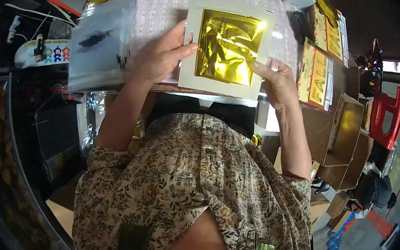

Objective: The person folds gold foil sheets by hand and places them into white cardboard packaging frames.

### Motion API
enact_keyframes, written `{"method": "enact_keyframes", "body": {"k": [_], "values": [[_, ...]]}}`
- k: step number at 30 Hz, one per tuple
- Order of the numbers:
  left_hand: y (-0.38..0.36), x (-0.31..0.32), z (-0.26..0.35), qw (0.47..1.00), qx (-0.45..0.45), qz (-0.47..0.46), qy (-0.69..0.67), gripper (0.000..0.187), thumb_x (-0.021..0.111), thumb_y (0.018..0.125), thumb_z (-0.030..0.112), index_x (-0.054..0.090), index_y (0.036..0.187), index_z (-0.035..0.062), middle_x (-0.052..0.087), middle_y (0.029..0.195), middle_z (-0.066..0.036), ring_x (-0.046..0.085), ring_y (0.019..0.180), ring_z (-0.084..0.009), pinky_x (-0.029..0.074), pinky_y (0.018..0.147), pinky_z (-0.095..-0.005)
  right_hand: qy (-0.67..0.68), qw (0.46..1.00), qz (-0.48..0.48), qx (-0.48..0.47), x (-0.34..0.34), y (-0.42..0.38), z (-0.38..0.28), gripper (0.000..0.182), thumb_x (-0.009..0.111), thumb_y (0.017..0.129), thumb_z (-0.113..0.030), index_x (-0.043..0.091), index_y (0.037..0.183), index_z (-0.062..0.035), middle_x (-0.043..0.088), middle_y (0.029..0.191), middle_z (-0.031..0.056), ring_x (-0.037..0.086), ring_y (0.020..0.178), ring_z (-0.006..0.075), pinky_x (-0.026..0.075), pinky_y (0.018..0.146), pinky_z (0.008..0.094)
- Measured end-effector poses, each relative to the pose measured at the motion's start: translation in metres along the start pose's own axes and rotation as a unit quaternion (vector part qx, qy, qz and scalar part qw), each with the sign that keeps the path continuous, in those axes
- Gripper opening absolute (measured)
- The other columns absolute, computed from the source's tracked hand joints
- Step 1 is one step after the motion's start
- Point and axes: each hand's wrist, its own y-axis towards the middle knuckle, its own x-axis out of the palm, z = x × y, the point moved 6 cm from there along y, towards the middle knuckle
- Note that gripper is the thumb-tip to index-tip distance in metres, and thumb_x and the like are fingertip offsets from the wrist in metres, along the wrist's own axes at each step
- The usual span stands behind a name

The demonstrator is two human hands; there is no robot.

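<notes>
A flat cream card (220, 88) is held up in front of my chest, above the table's near edge. On its face lies a shiny, wrinkled gold foil rectangle (229, 46). My left hand (168, 57) grips the card's left side, the thumb across the front near the foil's edge and the other fingers partly behind. At the right side, my right hand (278, 82) is closed on the card, its thumb pressing the lower right of the foil. The fingers behind the card are hidden.
A patterned cloth covers the table (158, 5). Left lies a stack of clear plastic sleeves (102, 43). Printed "FALL" packs (315, 78) sit at the right edge, beside open cardboard boxes (343, 134). A red plastic chair (389, 114) stands farther right.
</notes>
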Motion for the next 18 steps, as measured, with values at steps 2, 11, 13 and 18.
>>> {"method": "enact_keyframes", "body": {"k": [2,11,13,18], "values": [[-0.001,-0.001,-0.005,1.0,-0.003,0.012,0.005,0.058,0.048,0.099,0.002,0.025,0.153,-0.0047,0.049,0.144,-0.019,0.049,0.132,-0.0223,0.041,0.11,-0.0364,0.002,1.0,-0.014,0.005,-0.002,0.009,0.001,0.013,0.076,0.085,0.0,0.074,0.098,-0.0006,0.075,0.097,0.0118,0.071,0.084,0.0174,0.056,0.078,0.032],[-0.004,-0.008,-0.006,0.983,0.089,0.152,-0.05,0.057,0.049,0.097,-0.002,0.029,0.15,-0.0027,0.05,0.14,-0.018,0.051,0.129,-0.0244,0.042,0.111,-0.0384,0.073,0.997,-0.01,-0.031,-0.001,0.015,-0.006,0.028,0.071,0.095,-0.023,0.068,0.11,0.0006,0.072,0.103,0.0102,0.071,0.094,0.0192,0.062,0.084,0.0328],[-0.01,-0.006,-0.017,0.974,0.093,0.185,-0.091,0.059,0.052,0.095,-0.001,0.03,0.149,-0.0012,0.052,0.137,-0.018,0.054,0.127,-0.027,0.05,0.105,-0.042,0.115,0.991,0.028,-0.061,0.002,0.012,-0.006,0.017,0.07,0.092,-0.006,0.069,0.108,-0.0001,0.073,0.101,0.0096,0.071,0.092,0.0161,0.062,0.077,0.0275],[-0.027,-0.048,-0.009,0.992,-0.065,0.108,0.018,0.065,0.057,0.099,0.019,0.027,0.153,-0.0012,0.052,0.141,-0.024,0.053,0.131,-0.0334,0.056,0.099,-0.0452,0.08,0.993,0.002,-0.091,-0.015,0.017,-0.019,0.011,0.071,0.089,-0.002,0.072,0.1,-0.0015,0.074,0.096,0.0073,0.069,0.085,0.0124,0.055,0.077,0.0248]]}}
